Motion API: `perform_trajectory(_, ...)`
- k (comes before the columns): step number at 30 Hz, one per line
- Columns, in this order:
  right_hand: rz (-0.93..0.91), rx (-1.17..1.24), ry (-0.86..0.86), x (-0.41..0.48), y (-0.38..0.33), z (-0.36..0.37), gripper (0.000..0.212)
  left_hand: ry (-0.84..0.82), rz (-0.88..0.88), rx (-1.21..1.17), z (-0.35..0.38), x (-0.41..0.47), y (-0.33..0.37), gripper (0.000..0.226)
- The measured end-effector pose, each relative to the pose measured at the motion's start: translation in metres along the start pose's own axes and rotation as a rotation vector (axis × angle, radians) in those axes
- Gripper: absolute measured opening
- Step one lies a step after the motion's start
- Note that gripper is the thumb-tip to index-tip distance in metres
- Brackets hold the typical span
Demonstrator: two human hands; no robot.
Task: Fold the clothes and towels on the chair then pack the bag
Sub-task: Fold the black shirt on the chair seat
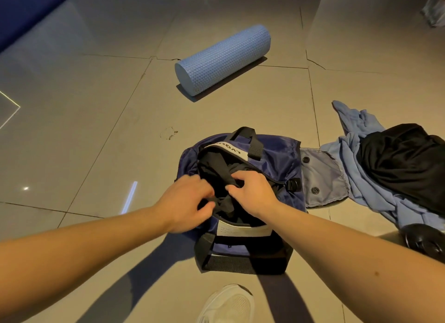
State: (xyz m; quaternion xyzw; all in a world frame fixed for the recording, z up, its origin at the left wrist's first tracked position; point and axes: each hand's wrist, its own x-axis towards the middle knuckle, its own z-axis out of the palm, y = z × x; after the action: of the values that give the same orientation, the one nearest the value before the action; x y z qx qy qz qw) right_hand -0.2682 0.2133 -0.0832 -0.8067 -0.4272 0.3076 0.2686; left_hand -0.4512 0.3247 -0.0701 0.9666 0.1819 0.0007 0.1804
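At the open mouth of the bag [277, 159], fingers of our left hand [185, 202] and right hand [254, 194] curl round a black cloth [216, 168], pinching it just inside the rim. Around the bag the floor [96, 130] lies open leftward and ahead, up to the roller [221, 57]. Against its right side a heap [346, 149] of blue and black clothes runs off our view's right edge. Deeper contents are hidden.

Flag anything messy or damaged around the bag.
Right of the bag, a blue garment and a black garment lie crumpled in a heap on the floor, unfolded. A crack runs through the tile beside the foam roller, and a stain marks the floor.
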Motion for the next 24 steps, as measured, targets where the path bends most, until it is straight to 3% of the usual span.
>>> perform_trajectory(2, 0.006, 0.01, -0.008, 0.001, -0.001, -0.002, 0.026, -0.083, 0.112, 0.127, 0.005, -0.011, 0.001, 0.039)
perform_trajectory(5, 0.011, 0.016, -0.008, 0.002, -0.006, -0.004, 0.024, -0.08, 0.268, 0.214, 0.006, -0.018, -0.001, 0.046)
perform_trajectory(9, -0.022, 0.071, -0.015, 0.0, -0.012, -0.001, 0.023, 0.004, 0.394, 0.052, -0.005, -0.017, -0.007, 0.032)
perform_trajectory(14, 0.022, 0.024, -0.208, 0.0, -0.012, -0.001, 0.043, 0.044, 0.419, 0.019, 0.001, -0.023, -0.011, 0.015)
perform_trajectory(16, 0.025, 0.048, -0.258, 0.001, -0.009, -0.008, 0.037, 0.041, 0.451, 0.015, 0.004, -0.02, -0.011, 0.011)
perform_trajectory(18, 0.027, 0.047, -0.292, 0.002, -0.004, -0.017, 0.029, -0.002, 0.498, 0.022, 0.0, -0.014, -0.008, 0.012)
perform_trajectory(21, 0.009, -0.048, -0.304, 0.0, 0.006, -0.031, 0.047, -0.129, 0.559, 0.112, -0.002, -0.003, -0.003, 0.014)
perform_trajectory(24, 0.038, -0.153, -0.294, -0.001, 0.017, -0.037, 0.052, -0.217, 0.558, 0.191, 0.003, 0.002, -0.002, 0.018)
